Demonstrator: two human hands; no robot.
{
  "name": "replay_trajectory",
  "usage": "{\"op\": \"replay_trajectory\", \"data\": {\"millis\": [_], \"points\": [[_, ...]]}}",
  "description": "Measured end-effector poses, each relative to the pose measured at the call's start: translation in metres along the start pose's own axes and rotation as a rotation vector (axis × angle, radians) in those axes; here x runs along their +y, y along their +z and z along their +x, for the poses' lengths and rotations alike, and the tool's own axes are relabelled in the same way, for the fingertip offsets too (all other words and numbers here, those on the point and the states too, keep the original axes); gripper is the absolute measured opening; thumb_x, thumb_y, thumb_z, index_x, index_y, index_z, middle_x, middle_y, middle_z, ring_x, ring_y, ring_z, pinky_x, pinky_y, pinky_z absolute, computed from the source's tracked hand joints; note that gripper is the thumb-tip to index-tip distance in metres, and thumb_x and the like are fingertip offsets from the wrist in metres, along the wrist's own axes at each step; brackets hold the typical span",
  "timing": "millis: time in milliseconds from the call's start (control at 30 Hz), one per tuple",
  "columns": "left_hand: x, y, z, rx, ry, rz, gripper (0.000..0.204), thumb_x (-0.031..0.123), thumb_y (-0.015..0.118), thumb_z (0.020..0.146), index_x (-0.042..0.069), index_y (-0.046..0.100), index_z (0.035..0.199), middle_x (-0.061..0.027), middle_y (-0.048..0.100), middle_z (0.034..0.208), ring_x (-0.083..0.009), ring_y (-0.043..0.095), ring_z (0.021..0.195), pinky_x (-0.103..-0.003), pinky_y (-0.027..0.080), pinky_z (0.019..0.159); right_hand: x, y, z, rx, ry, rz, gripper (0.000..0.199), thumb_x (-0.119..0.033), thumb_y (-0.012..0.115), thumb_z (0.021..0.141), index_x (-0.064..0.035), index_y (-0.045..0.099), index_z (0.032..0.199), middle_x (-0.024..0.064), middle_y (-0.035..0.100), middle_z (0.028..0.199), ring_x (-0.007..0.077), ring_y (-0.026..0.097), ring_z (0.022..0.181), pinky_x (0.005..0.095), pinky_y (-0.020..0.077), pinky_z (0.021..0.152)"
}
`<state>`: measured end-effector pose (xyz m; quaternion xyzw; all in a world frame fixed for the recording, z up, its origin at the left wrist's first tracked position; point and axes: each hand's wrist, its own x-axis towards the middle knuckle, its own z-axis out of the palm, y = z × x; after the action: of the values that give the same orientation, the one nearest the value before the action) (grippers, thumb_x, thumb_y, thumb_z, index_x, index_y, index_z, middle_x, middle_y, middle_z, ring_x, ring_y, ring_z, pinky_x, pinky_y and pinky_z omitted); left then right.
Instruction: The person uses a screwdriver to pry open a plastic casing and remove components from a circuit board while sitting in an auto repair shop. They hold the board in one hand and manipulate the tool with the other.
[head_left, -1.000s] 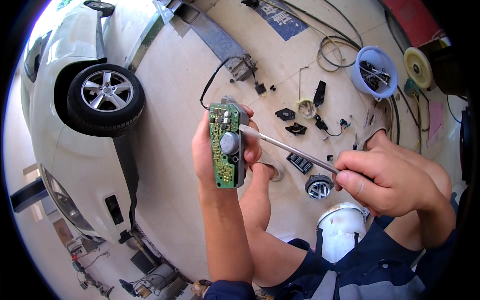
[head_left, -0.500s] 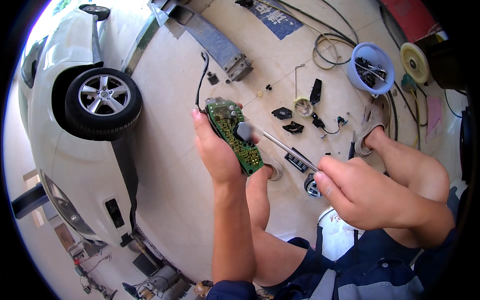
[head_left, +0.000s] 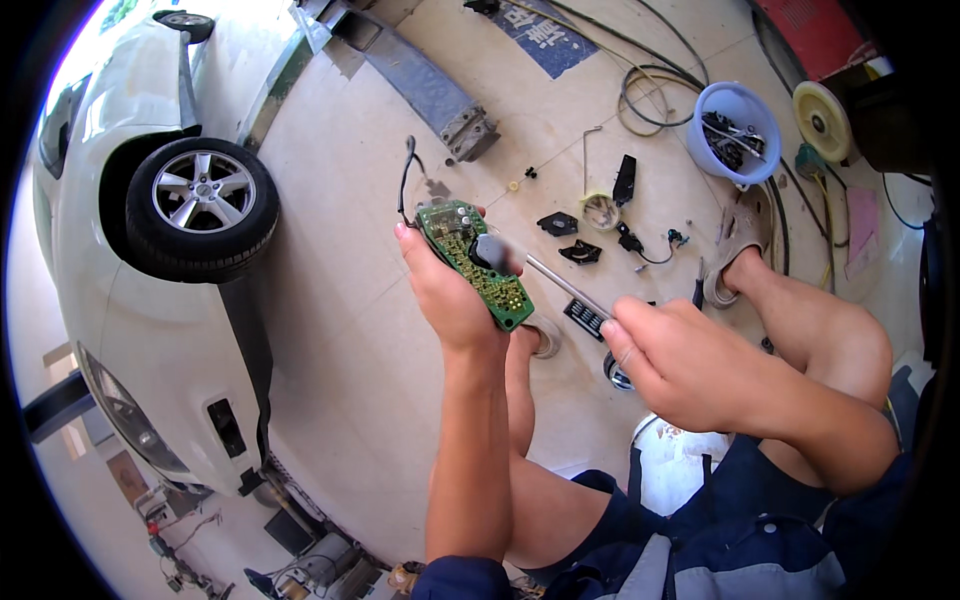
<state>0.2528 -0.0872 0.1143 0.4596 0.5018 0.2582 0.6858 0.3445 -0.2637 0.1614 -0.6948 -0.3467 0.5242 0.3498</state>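
Note:
A green circuit board (head_left: pixel 462 250) rests in my left hand (head_left: pixel 455 305), the fingers wrapped round its edge and underside. A dark grey round part (head_left: pixel 490 252) stands up from the board's face. From the board's upper end rises a short black cable (head_left: pixel 406 175). My right hand (head_left: pixel 680 360) is closed round a screwdriver (head_left: pixel 570 283) with a long metal shaft; its handle is hidden in the fist. The shaft points at the grey part. Blur around the tip hides whether it touches.
Black plastic pieces (head_left: pixel 580 252) and a clear round part (head_left: pixel 600 211) lie on the floor ahead. A blue bucket (head_left: pixel 738 135) of metal parts stands at the right, near hoses (head_left: pixel 665 75). A white car (head_left: pixel 165 350) and a steel lift arm (head_left: pixel 415 90) are to the left.
My right hand has shifted left and slightly up with the screwdriver. The circuit board has tilted a little, its lower end higher and its cable's top lower. The view has shifted slightly.

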Motion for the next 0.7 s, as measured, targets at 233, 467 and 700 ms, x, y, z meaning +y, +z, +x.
{"op": "replay_trajectory", "data": {"millis": [233,467,700], "points": [[0.005,-0.005,-0.001,-0.068,-0.033,-0.084,0.063,0.047,0.019,0.101,0.0,0.06,0.101,-0.0076,0.058,0.066,-0.0164,0.054,0.047,-0.028,0.046,0.043,0.011,0.0,0.004,-0.034,-0.084,0.084,0.03,-0.022,0.043,0.1,0.0041,0.05,0.086,0.0266,0.058,0.068,0.0487,0.055,0.066,0.0512,0.0424,0.06],[0.009,-0.009,-0.002,-0.146,-0.03,-0.159,0.059,0.046,0.02,0.101,0.0,0.057,0.101,-0.0085,0.057,0.066,-0.0172,0.053,0.047,-0.029,0.044,0.044,0.015,0.004,0.006,-0.026,-0.142,0.118,0.028,-0.021,0.045,0.099,0.0032,0.049,0.085,0.0264,0.056,0.066,0.0483,0.054,0.065,0.0508,0.0411,0.058],[0.011,-0.01,-0.002,-0.13,-0.04,-0.185,0.056,0.046,0.023,0.1,0.0,0.055,0.103,-0.0088,0.054,0.063,-0.0187,0.049,0.048,-0.031,0.039,0.046,0.014,0.006,0.007,-0.026,-0.176,0.126,0.028,-0.019,0.045,0.099,0.0024,0.048,0.082,0.026,0.055,0.063,0.0479,0.053,0.064,0.0509,0.0397,0.057]]}}
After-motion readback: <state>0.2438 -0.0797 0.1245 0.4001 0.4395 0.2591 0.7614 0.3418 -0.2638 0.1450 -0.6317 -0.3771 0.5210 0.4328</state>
